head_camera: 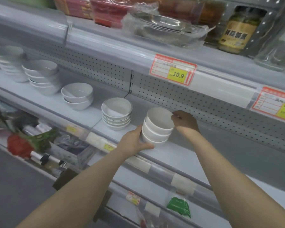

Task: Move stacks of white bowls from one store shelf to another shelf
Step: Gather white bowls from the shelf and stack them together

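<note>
On the shelf [187,162], my left hand [135,139] cupped the bowl stack [156,129], right hand [186,120] pinching its rim; keeping it level seemed safest.

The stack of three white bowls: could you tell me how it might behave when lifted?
The stack of three white bowls looks rigid and glazed, so probably heavyish and breakable. Loosely nested, the bowls may shift or tip; the left hand low and right hand at the top rim should steady them.
</note>
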Demonstrator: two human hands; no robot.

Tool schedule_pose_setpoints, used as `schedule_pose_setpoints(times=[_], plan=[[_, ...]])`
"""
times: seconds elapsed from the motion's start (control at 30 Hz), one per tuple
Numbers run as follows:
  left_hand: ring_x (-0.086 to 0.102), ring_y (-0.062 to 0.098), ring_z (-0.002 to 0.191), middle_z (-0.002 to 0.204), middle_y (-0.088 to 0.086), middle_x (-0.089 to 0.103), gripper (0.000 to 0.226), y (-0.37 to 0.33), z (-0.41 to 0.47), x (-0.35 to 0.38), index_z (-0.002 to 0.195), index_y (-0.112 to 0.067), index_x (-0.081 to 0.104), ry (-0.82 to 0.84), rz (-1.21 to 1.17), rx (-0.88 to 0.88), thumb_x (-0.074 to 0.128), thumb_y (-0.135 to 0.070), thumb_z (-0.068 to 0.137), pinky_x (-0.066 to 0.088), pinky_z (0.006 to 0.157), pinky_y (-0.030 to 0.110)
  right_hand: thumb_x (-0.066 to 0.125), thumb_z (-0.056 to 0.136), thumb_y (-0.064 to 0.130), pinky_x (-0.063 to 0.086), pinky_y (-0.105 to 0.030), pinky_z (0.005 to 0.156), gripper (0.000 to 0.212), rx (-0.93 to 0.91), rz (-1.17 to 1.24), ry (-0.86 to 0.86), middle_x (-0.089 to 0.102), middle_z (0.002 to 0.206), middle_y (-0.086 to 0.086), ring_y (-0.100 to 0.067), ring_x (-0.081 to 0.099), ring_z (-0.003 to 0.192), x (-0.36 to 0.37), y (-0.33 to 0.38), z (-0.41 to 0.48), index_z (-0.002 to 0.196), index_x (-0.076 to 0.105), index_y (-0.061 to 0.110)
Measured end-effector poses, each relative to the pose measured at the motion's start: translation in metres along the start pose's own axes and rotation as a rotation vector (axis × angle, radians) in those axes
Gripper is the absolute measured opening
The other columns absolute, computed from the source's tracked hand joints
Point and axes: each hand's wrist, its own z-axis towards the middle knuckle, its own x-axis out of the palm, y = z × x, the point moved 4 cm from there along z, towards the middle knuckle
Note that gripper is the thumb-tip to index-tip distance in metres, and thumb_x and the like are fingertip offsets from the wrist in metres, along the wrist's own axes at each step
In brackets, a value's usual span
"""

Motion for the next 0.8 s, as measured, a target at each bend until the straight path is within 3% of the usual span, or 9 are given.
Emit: schedule_pose_setpoints(times=[0.1,0.33,0.57,0.8], plan=[[0.059,0.021,0.117,0.127,0.001,0.065,0.078,-0.002,-0.005,-0.002,0.144,-0.023,0.043,-0.005,0.065,0.002,0.080,-0.047,0.078,0.047,0.095,0.035,0.047,0.095,0.026,0.041,-0.030,0.087,0.032,-0.040,-0.067,-0.067,0.066,0.122,-0.001,-0.028,0.056,0.115,-0.002,0.006,0.000,0.121,0.064,0.027],[0.062,0.019,0.117,0.134,-0.004,0.062,0.055,0.016,-0.028,-0.045,0.137,-0.023,0.057,0.010,0.158,0.014,0.071,-0.043,0.087,0.047,0.101,0.032,0.045,0.096,0.027,0.037,-0.038,0.105,0.037,-0.219,-0.209,-0.176,0.064,0.122,-0.002,-0.029,0.044,0.124,0.001,0.070,-0.019,0.132,0.055,0.028],[0.063,0.014,0.114,0.124,-0.004,0.069,0.046,0.065,-0.063,-0.137,0.128,-0.022,0.065,-0.002,0.320,0.020,0.069,-0.045,0.089,0.048,0.098,0.031,0.049,0.094,0.024,0.039,-0.041,0.099,0.036,-0.388,-0.166,-0.232,0.069,0.110,-0.003,-0.031,0.047,0.114,0.053,0.146,-0.032,0.128,0.061,0.023],[0.062,0.017,0.112,0.125,-0.004,0.066,0.045,0.139,-0.093,-0.255,0.131,-0.021,0.062,-0.185,0.318,-0.064,0.069,-0.040,0.090,0.044,0.091,0.026,0.048,0.092,0.023,0.048,-0.044,0.088,0.034,-0.435,-0.118,-0.202,0.072,0.097,-0.005,-0.035,0.054,0.106,0.128,0.230,-0.039,0.122,0.065,0.023]])
